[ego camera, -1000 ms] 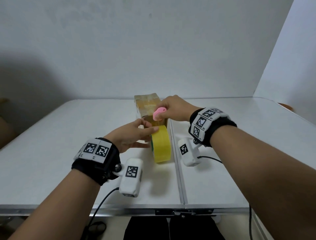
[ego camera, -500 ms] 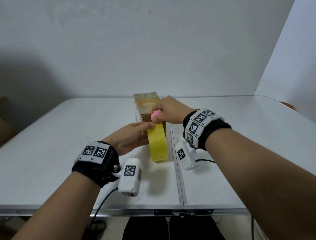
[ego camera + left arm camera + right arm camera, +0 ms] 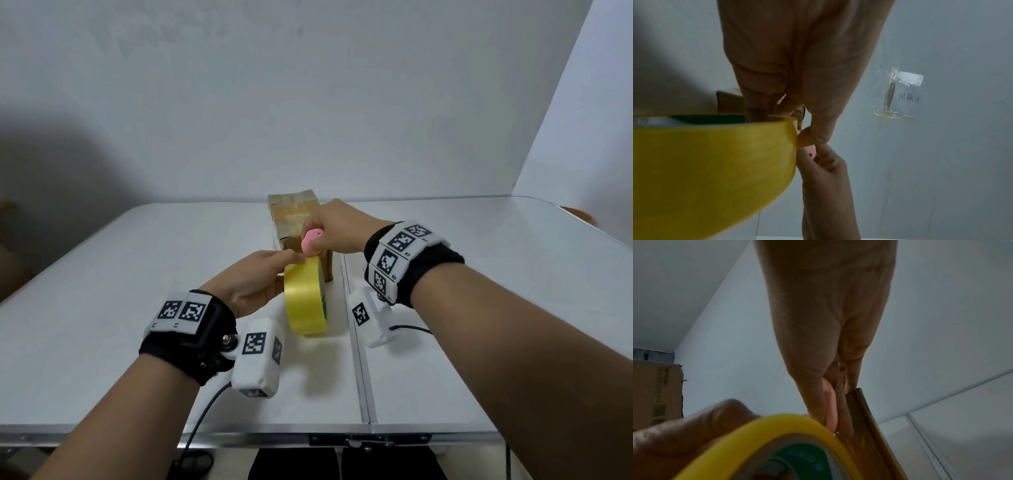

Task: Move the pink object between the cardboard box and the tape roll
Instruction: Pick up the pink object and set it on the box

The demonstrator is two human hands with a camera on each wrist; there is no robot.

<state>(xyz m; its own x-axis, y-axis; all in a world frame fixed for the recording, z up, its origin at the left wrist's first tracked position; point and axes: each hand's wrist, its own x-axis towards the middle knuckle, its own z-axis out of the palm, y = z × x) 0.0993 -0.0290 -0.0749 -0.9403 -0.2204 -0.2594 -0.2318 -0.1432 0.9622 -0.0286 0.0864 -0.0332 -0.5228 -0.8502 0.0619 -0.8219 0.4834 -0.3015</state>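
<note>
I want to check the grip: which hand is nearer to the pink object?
Right. The right hand pinches the pink object above the gap between the cardboard box and the tape roll. The left hand holds the roll's top, just beside it.

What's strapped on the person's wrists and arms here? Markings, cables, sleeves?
Both forearms are bare, no sleeves. Each wrist carries a black wristband topped with white blocks printed with black square fiducial tags; the right band shows more tags, with small labels too small to read. Under each wrist hangs a white rounded camera pod bearing tags, with a thin black cable trailing off.
</note>
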